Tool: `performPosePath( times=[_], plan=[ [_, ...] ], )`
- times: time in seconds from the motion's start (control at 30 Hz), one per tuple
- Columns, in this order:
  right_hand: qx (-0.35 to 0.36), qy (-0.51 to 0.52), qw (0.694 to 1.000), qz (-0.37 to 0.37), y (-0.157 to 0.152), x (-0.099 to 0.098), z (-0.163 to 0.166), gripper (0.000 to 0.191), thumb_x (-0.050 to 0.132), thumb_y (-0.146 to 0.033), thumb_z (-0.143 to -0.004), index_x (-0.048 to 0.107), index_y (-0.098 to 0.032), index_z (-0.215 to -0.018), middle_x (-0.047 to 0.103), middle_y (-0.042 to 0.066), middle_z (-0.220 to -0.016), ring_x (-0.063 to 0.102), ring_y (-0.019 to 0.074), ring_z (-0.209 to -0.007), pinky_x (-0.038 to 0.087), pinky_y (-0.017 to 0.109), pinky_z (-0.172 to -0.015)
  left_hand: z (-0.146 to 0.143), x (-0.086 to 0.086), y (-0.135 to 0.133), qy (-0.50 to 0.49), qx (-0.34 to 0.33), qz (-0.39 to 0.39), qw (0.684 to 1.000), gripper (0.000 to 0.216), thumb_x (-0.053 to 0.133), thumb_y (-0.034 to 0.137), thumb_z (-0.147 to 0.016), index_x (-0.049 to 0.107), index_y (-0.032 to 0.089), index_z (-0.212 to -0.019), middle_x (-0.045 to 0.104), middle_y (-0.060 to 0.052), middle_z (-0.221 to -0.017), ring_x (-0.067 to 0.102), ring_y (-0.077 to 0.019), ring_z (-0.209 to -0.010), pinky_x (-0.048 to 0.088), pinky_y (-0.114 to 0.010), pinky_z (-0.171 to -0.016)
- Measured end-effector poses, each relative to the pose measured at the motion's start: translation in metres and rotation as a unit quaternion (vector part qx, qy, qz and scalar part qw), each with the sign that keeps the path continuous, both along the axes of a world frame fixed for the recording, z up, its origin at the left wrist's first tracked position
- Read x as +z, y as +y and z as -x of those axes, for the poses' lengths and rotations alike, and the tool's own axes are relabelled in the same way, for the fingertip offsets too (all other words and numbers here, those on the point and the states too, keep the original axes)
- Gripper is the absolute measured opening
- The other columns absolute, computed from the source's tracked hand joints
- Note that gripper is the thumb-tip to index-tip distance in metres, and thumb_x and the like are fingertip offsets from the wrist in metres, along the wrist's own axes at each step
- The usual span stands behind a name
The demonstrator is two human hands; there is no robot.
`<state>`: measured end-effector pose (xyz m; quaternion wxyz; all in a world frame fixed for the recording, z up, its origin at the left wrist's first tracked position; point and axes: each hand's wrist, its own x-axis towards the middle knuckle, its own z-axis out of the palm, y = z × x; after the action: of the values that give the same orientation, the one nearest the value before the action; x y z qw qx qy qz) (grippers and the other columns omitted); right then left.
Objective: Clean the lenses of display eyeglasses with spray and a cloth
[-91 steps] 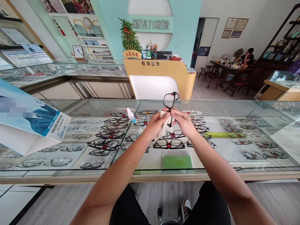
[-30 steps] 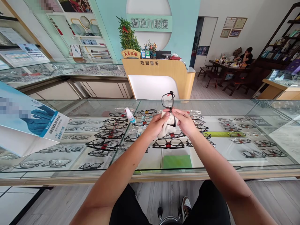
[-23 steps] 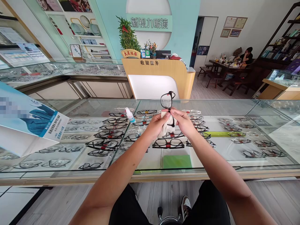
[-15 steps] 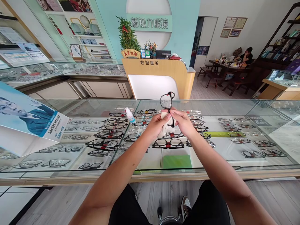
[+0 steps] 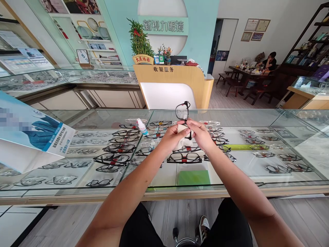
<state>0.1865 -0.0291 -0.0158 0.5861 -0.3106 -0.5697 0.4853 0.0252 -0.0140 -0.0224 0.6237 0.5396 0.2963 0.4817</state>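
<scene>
Black-framed glasses (image 5: 182,110) stand on end above the glass counter (image 5: 231,118), one lens up and the other hidden between my fingers. My left hand (image 5: 172,136) is closed on a pale cleaning cloth (image 5: 181,139) that wraps the lower lens. My right hand (image 5: 200,133) is closed on the frame from the right side, thumb near the bridge. Both hands meet over the middle of the counter.
A small white spray bottle (image 5: 142,126) with a blue label stands on the glass left of my hands. Several glasses lie in rows inside the case. A blue-and-white sign (image 5: 33,133) rests at the left. A person sits at a far table (image 5: 269,61).
The glasses have turned slightly and shifted a little left between my hands. The cloth is bunched tighter round the lower lens. Both hands stay together in the same spot.
</scene>
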Motion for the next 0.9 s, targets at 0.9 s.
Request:
performPosePath(
  times=[0.9],
  plan=[
    [0.020, 0.037, 0.998, 0.047, -0.007, 0.011, -0.002, 0.055, 0.087, -0.078, -0.081, 0.085, -0.025, -0.092, 0.044, -0.006, -0.063, 0.035, 0.0152, -0.064, 0.037, 0.032, -0.058, -0.002, 0.010, -0.012, -0.001, -0.002, -0.068, 0.998, 0.061, 0.107, 0.064, -0.068, 0.078, 0.017, -0.096, 0.076, -0.002, -0.075, 0.069, -0.0183, -0.070, 0.054, -0.030, -0.068]
  ],
)
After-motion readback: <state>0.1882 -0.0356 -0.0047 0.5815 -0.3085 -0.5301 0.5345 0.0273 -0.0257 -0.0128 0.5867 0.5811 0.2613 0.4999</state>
